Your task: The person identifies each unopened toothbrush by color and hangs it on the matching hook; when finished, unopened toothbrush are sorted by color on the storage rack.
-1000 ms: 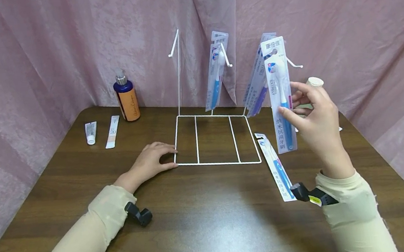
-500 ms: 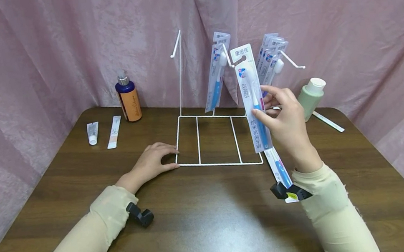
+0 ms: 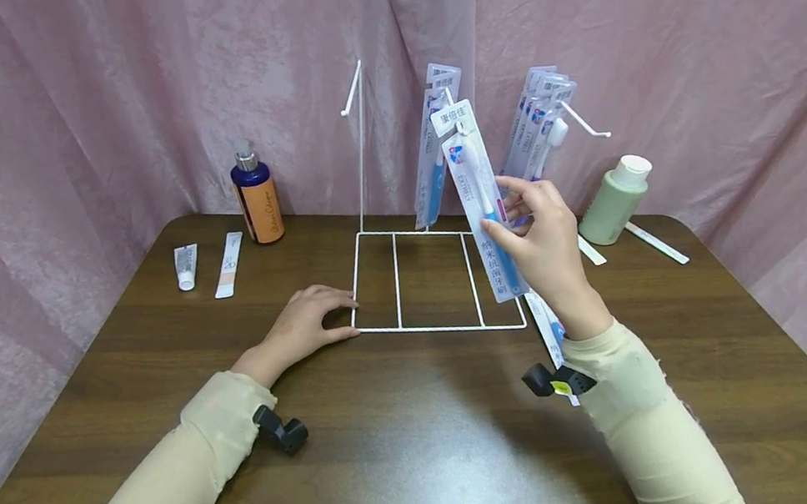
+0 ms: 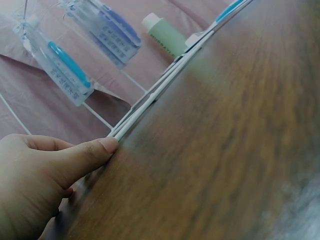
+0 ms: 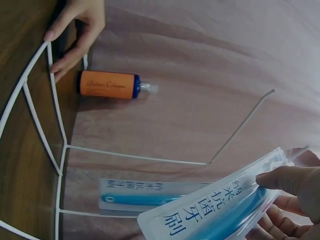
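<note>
Toothbrush pack [image 3: 482, 200]: held up in air before middle hook [image 3: 452, 103] of wire rack [image 3: 431, 278], slightly tilted, hang-hole end up. Judged light, thin, flexible card-and-blister, slick plastic face; best pinched at lower half, edges between thumb and fingers. Right hand [image 3: 541, 239] grip: thumb and fingers pinch pack low down. Left hand [image 3: 302, 325] grip: flat, fingers relaxed, touching rack base corner on bench [image 3: 411, 436]. More packs [image 3: 535, 122] hang on right hook.
</note>
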{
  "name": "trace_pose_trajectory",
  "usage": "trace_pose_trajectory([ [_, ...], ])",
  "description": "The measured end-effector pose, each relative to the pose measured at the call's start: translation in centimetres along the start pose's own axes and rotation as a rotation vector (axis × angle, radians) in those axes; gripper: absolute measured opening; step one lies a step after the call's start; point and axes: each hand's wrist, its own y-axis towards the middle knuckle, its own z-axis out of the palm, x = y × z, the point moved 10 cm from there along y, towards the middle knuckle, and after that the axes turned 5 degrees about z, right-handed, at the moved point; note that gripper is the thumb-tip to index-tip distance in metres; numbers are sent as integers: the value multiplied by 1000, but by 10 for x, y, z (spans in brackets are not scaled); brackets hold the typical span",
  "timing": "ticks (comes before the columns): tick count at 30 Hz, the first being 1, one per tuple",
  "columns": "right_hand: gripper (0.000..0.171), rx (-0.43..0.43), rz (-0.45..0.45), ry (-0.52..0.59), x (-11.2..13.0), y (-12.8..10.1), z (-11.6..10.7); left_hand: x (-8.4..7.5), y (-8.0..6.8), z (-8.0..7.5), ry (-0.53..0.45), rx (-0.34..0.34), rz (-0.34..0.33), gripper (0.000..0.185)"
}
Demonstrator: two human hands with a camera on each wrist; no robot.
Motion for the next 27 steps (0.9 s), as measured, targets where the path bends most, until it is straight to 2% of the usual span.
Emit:
trace_pose_trajectory([
  [7,49,-35,4,4,-7,7,14,3,-1,2,0,10,-13,42],
  [27,48,-163,28,138,-34,35,48,2,1,2,8,4,0,44],
])
